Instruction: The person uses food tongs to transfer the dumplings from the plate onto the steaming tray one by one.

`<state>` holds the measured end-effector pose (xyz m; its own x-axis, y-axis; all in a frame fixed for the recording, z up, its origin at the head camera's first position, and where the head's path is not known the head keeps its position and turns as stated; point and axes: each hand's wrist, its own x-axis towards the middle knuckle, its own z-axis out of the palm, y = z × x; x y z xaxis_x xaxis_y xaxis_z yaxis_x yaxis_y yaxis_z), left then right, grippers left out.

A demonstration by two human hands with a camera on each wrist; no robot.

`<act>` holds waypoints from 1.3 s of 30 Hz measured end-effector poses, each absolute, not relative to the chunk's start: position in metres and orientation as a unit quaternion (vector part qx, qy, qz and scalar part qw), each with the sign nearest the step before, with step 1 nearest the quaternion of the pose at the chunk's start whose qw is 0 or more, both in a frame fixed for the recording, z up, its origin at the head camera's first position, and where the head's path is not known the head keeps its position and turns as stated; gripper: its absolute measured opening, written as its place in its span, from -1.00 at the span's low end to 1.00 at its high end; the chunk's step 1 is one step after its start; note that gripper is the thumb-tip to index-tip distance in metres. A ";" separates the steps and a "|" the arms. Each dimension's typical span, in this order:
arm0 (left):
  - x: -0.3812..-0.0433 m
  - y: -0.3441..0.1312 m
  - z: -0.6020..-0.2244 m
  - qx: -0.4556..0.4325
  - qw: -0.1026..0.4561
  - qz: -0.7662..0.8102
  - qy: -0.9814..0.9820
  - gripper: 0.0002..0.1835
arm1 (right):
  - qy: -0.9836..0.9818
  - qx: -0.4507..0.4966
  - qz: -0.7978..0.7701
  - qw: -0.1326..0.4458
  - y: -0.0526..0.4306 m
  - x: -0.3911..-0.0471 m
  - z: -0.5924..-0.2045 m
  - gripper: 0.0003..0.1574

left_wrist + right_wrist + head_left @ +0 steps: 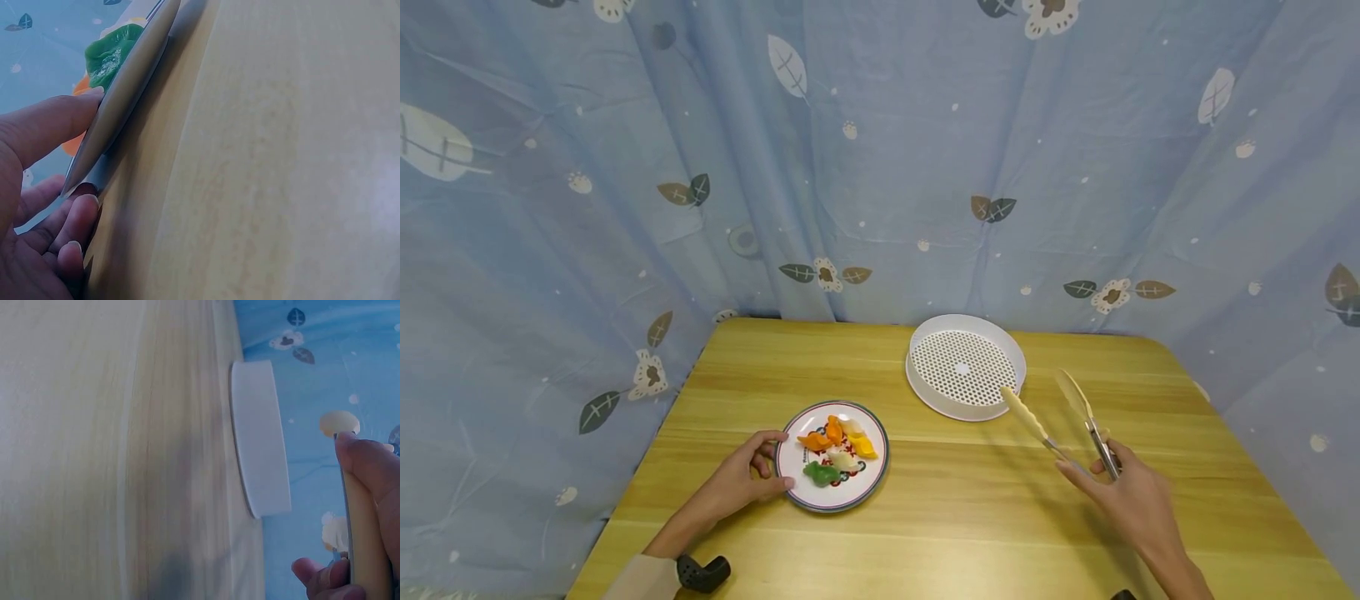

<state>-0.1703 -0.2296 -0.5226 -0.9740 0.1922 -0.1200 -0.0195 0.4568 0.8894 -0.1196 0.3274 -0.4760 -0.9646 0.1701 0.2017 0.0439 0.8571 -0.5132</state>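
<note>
A round white plate (797,492) with a dark rim line carries several coloured dumplings: a green dumpling (822,474), an orange dumpling (814,442), a yellow dumpling (862,445) and pale ones. My left hand (741,479) grips the plate's left edge, thumb on top of the rim and fingers curled at its underside in the left wrist view. My right hand (1131,500) holds tongs (1033,421) with cream tips and metal handles. Their arms are spread wide with nothing between them, one tip overlapping the front right of the white steamer basket (913,375) in the head view.
The perforated steamer basket stands near the back edge of the wooden table (940,517), right of the plate. A blue curtain (880,150) with leaf and flower prints hangs behind the table and along both sides.
</note>
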 end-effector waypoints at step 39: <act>-0.169 -0.232 -0.525 0.076 0.086 0.537 0.836 -0.24 | -0.938 0.143 0.265 0.171 0.265 -0.154 -0.478 -0.23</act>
